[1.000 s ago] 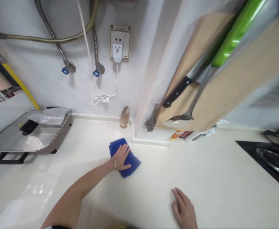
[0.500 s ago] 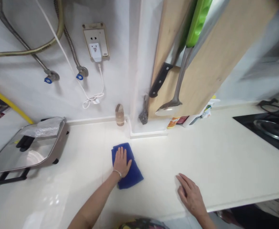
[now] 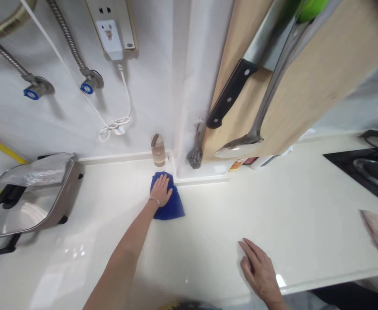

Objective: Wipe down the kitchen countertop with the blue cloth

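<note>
the blue cloth (image 3: 172,209) lies on the bench (image 3: 208,241), close to the wall corner and just beside the pillar's low ledge (image 3: 203,182). the left hand (image 3: 161,190) rests flat on it, palm down, fingers slightly spread. keeping that palm flat and the pressure even should stop the cloth bunching, and following the ledge's edge would suit the corner best. the right hand (image 3: 256,269) is well apart, half curled, thumb off the fingers, pinching nothing visible.

a brownish container (image 3: 158,150) stands just behind the cloth, the likeliest thing to get knocked. above the ledge hang a scrubber (image 3: 194,157), a knife (image 3: 229,97) and a ladle (image 3: 256,120); a lidded pan (image 3: 60,193) sits left, a black hob (image 3: 347,165) right.
</note>
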A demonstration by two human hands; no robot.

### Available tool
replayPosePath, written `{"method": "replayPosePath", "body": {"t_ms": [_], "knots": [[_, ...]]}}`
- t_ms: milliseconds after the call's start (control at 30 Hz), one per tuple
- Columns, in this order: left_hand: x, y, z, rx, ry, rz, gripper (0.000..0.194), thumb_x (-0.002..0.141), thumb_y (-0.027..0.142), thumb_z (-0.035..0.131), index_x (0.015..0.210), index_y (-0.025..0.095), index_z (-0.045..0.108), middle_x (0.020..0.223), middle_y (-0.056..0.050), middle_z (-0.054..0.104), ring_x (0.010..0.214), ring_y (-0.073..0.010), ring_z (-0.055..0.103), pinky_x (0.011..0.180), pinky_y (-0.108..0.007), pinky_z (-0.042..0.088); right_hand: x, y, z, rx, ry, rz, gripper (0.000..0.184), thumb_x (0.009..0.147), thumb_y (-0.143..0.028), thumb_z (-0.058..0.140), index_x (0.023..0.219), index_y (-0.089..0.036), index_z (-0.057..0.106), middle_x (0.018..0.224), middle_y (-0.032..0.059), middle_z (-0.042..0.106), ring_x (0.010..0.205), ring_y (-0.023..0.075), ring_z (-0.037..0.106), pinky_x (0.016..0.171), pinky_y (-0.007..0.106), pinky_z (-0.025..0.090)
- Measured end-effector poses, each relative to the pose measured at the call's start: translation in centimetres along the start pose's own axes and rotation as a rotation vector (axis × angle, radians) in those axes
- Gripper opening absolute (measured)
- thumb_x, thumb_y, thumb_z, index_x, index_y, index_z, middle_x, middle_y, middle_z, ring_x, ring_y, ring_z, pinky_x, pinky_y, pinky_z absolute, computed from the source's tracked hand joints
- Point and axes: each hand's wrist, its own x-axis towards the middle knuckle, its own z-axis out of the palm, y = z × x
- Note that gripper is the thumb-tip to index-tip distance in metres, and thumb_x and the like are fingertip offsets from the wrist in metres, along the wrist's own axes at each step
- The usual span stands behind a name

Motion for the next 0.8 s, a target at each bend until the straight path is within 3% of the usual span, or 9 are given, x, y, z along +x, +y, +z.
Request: {"method": "replayPosePath", "body": {"t_ms": [200,400,600,700,800], "knots": [[2.0,-1.7,-0.9,-0.014,-0.032,0.052,0.066,0.094,0.041,0.037,0.152,0.007,0.038,0.164,-0.013,0.028,0.154,-0.0244,0.015,0.127,-0.043,0.016,0.0,0.0,0.0,-0.009,0.012,-0.020,0.048,0.094,-0.033,0.046,0.142,-0.028,0.047,0.142,0.0093,0.054,0.126,0.0276,0.055,0.102,0.047,0.048],[2.3,-1.7,-1.1,-0.052,0.037,-0.017,0.065,0.093,0.039,0.038,0.151,0.010,0.041,0.162,-0.012,0.032,0.153,-0.0258,0.021,0.126,-0.044,0.019,0.3,0.0,-0.1,0.013,0.010,-0.018,0.046,0.096,-0.033,0.045,0.142,-0.030,0.046,0.142,0.0093,0.054,0.125,0.0272,0.056,0.098,0.047,0.052],[-1.2,-1.9,-0.3,-0.063,0.095,-0.166,0.066,0.096,0.043,0.034,0.155,0.014,0.034,0.163,-0.013,0.029,0.154,-0.0277,0.018,0.124,-0.051,0.020,0.2,0.7,-0.3,0.041,0.022,-0.004,0.044,0.096,-0.036,0.045,0.139,-0.027,0.051,0.139,0.0098,0.057,0.122,0.0274,0.058,0.097,0.047,0.053],[-4.0,-3.8,-0.7,-0.053,0.102,-0.222,0.067,0.096,0.046,0.035,0.155,0.016,0.035,0.164,-0.009,0.029,0.154,-0.0250,0.018,0.125,-0.047,0.019,-0.2,1.9,0.1,0.052,0.042,-0.059,0.044,0.094,-0.039,0.047,0.135,-0.025,0.056,0.135,0.0117,0.059,0.117,0.0297,0.061,0.095,0.049,0.054],[-7.1,-7.0,-1.6,-0.042,0.116,-0.310,0.067,0.095,0.048,0.036,0.154,0.016,0.037,0.164,-0.008,0.029,0.154,-0.0235,0.018,0.126,-0.043,0.019,-0.1,2.7,0.6,0.083,0.070,-0.116,0.048,0.090,-0.042,0.051,0.135,-0.025,0.058,0.132,0.0123,0.062,0.113,0.0337,0.063,0.092,0.052,0.056]]}}
